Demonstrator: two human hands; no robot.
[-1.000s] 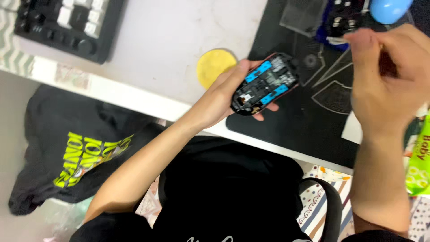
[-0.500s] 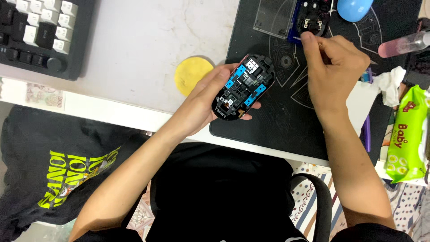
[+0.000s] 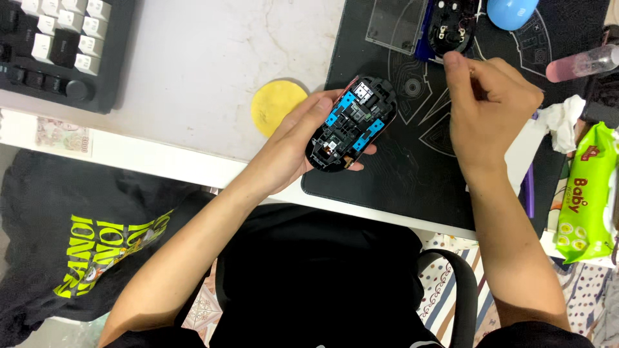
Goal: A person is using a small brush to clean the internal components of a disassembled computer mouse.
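- The left hand (image 3: 293,145) cups an opened mouse shell (image 3: 351,122) over the black mat (image 3: 412,167), fingers curled around its underside; the loose hold could let it tip and spill parts.
- The right hand (image 3: 493,106) has fingers pinched shut near a second mouse base (image 3: 451,26); whether they hold anything I cannot tell, and a small piece could drop unseen onto the bench (image 3: 206,58).

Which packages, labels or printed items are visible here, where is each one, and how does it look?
Wipes packet: right edge of the desk, soft oblong pouch, bright green with red lettering.
Paper note: left desk edge below the keyboard, small pale rectangle with faint pinkish print.
Black shirt: lower left, below the desk, yellow-green printed lettering.
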